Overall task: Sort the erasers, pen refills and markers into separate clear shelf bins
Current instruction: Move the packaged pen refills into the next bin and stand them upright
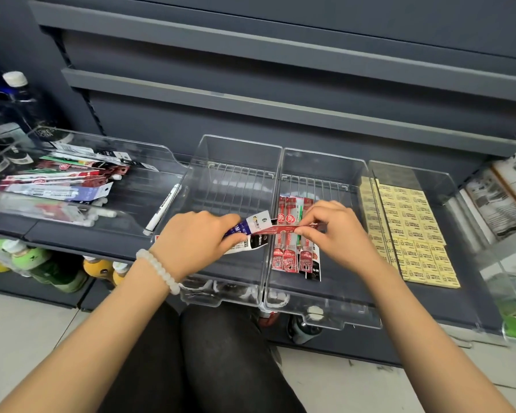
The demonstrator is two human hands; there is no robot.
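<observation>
My left hand (195, 241) grips a small bundle of pen refill packs (255, 226) over the middle-left clear bin (236, 150). My right hand (331, 231) pinches one red refill pack (283, 229) from that bundle, above the middle-right bin (322, 162). Several red refill packs (292, 257) lie side by side in that bin. Yellow erasers (411, 231) fill the far-right bin (411, 174) in rows. The left bin (108, 141) holds a mixed pile of refill packs (63, 180), and a white marker (163, 211) leans along its right side.
Empty grey shelves (280, 84) rise behind the bins. Drink bottles (9, 120) stand at the far left and more on the lower shelf (42, 263). Boxes (507, 192) crowd the right edge. My knees (206, 353) are just before the shelf.
</observation>
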